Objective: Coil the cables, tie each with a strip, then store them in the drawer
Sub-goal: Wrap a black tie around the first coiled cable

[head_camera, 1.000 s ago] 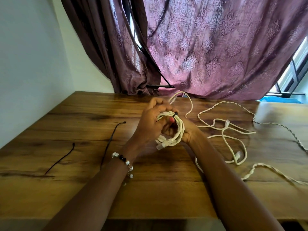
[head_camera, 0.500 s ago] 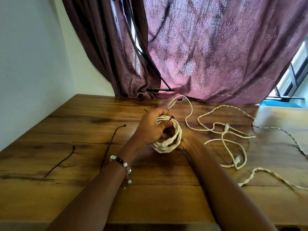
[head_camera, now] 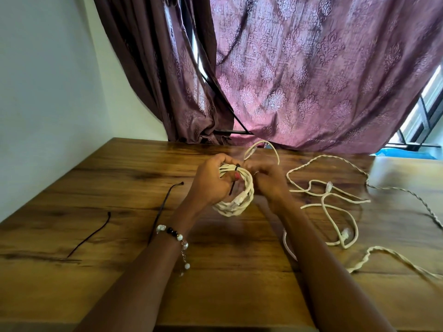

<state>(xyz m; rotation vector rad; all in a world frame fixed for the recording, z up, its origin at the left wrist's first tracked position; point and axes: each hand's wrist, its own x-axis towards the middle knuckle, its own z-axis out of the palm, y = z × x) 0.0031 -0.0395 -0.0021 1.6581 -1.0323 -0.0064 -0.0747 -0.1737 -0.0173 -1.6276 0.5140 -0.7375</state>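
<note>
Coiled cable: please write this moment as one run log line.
step: tying | left hand: grips coiled cable | right hand: pinches black strip end, seemingly | loose cables: on table | spare strips: two

Looks like a room in a home, not a lab or shop. Wooden table (head_camera: 119,183) with a strong grain pushed into a corner against a plain pale wall (head_camera: 43,92). Behind it, mauve patterned curtains (head_camera: 311,80) hang loosely over a window with dark bars (head_camera: 422,121), daylight coming through at the right. Household clutter on the tabletop: loose cream cables (head_camera: 335,202) and a couple of thin black ties (head_camera: 91,236). No benches, racks or equipment in view.
</note>
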